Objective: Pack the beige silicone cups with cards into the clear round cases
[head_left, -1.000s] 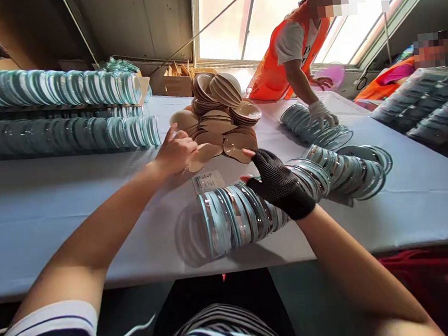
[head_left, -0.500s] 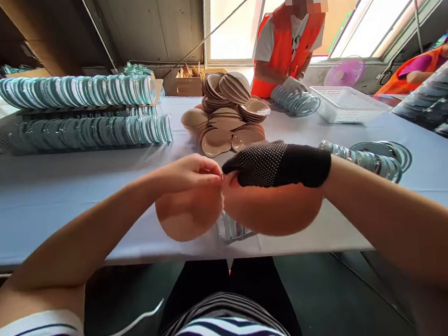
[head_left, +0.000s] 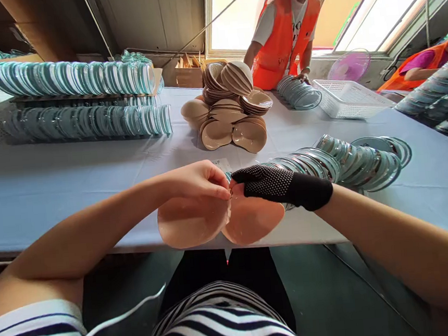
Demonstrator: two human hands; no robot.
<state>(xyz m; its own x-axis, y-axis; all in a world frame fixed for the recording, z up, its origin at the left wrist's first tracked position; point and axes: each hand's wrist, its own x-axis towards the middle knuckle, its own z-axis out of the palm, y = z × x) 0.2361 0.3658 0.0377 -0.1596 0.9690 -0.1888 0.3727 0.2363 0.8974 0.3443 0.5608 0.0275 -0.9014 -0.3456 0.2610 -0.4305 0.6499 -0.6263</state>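
Observation:
My left hand (head_left: 197, 183) pinches the top edge of a peach-coloured pad (head_left: 189, 223) that hangs over the near table edge. My right hand (head_left: 267, 184), in a black dotted glove, pinches a second peach pad (head_left: 252, 220) right beside it. The two pads touch where my fingertips meet. Behind my right hand a row of clear round cases with teal rims (head_left: 326, 165) lies on its side on the light blue table (head_left: 53, 188). A heap of tan pads (head_left: 229, 112) sits further back at the table's middle.
Long rows of the same clear cases (head_left: 80, 102) lie stacked at the back left. A person in an orange vest (head_left: 286, 26) stands across the table by another stack of cases (head_left: 299, 93) and a white basket (head_left: 347, 99). More cases lie at the far right.
One second ago my left hand reached into the pad heap and my right hovered over the case row. Both hands then came to the near edge, each holding a pad; the pads now hang lower.

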